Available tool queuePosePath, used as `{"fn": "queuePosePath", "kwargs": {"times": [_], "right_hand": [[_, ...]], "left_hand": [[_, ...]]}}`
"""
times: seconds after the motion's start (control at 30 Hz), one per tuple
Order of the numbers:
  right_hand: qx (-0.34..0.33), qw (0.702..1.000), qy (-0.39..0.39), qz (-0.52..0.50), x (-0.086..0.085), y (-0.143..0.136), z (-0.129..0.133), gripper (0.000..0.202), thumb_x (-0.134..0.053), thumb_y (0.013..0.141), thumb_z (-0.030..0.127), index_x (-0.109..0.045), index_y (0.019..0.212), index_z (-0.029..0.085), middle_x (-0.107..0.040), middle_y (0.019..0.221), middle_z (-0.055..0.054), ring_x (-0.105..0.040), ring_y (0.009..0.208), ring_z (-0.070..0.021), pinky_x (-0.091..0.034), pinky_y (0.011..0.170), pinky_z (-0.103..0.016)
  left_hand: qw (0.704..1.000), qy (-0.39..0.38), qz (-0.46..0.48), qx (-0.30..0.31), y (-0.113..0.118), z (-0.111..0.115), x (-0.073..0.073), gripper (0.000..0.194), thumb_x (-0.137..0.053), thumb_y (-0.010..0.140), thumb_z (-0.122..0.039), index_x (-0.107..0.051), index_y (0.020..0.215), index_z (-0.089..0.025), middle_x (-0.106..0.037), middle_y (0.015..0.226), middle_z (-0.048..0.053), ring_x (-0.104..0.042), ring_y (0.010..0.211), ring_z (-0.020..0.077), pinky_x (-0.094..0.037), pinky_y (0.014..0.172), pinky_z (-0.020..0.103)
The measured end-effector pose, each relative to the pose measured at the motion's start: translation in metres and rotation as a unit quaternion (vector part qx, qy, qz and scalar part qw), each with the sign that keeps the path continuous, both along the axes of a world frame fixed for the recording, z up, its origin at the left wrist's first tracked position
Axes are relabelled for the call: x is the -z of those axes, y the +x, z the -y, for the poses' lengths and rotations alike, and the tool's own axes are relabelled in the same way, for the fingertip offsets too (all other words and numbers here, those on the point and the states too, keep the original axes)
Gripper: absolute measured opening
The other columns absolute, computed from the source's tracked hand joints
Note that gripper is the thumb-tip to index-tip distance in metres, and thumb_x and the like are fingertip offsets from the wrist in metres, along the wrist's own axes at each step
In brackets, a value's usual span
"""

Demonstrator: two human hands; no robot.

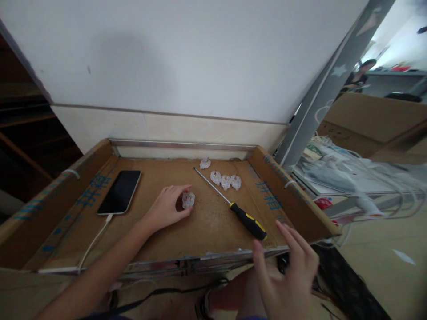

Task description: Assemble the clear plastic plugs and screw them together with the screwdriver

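Note:
My left hand (170,206) rests on the cardboard surface, its thumb and fingers closed around a small clear scalloped plastic piece (188,201) with a bit of metal on top. My right hand (287,266) is raised over the front edge at the right, fingers apart and nothing in them, slightly blurred. Just beyond it lies a screwdriver (248,221) with a black and yellow handle, its shaft pointing to the back left. Past the shaft, several more clear plastic pieces (225,181) form a short row, and another clear piece (205,163) sits farther back.
A phone (120,192) with a white cable (94,244) lies at the left. Raised cardboard sides (287,195) border the work surface, with a white wall (187,62) behind. At right are a grey post (320,98), bagged white cables (336,169), an open carton (376,120) and a distant person (360,78).

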State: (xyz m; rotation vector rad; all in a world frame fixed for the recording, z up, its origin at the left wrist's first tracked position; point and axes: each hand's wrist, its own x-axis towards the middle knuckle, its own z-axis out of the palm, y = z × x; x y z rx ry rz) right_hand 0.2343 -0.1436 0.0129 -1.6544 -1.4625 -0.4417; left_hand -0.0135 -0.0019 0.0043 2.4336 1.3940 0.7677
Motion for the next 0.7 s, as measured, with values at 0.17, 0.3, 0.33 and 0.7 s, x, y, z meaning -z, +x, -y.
{"fn": "queuePosePath", "kwargs": {"times": [0.17, 0.3, 0.33, 0.7], "right_hand": [[0.039, 0.991, -0.120, 0.051, 0.047, 0.027, -0.033, 0.050, -0.037, 0.084, 0.061, -0.059, 0.107, 0.023, -0.058, 0.116, -0.012, -0.054, 0.105, -0.0322, -0.039, 0.079, -0.046], [-0.006, 0.991, -0.133, -0.032, 0.059, 0.035, -0.043, 0.047, -0.045, 0.081, 0.058, -0.056, 0.102, 0.018, -0.065, 0.098, -0.011, -0.059, 0.090, -0.0293, -0.038, 0.079, -0.047], [-0.035, 0.991, -0.122, -0.046, 0.055, 0.035, -0.044, 0.044, -0.050, 0.080, 0.054, -0.056, 0.102, 0.017, -0.065, 0.096, -0.011, -0.059, 0.088, -0.0283, -0.038, 0.079, -0.047], [-0.224, 0.923, 0.227, -0.213, -0.101, 0.001, -0.058, 0.026, -0.060, 0.078, 0.029, -0.044, 0.098, 0.022, -0.061, 0.077, -0.001, -0.064, 0.067, -0.0199, -0.048, 0.066, -0.038]], "left_hand": [[0.999, -0.006, -0.010, 0.030, 0.002, 0.012, -0.003, 0.044, -0.061, 0.072, -0.036, -0.055, 0.114, -0.023, -0.065, 0.106, 0.003, -0.057, 0.098, 0.0226, -0.037, 0.091, 0.039], [1.000, -0.003, -0.013, 0.007, 0.004, 0.018, -0.004, 0.056, -0.062, 0.070, -0.034, -0.048, 0.124, -0.023, -0.065, 0.108, 0.004, -0.057, 0.097, 0.0226, -0.035, 0.093, 0.039], [1.000, -0.005, -0.014, -0.002, 0.004, 0.019, -0.004, 0.059, -0.063, 0.070, -0.034, -0.047, 0.125, -0.023, -0.065, 0.108, 0.004, -0.058, 0.097, 0.0228, -0.035, 0.093, 0.040], [0.989, -0.065, -0.034, -0.130, 0.011, 0.074, -0.002, 0.045, -0.055, 0.079, -0.035, -0.051, 0.122, -0.020, -0.065, 0.110, 0.007, -0.059, 0.097, 0.0257, -0.041, 0.086, 0.041]]}}
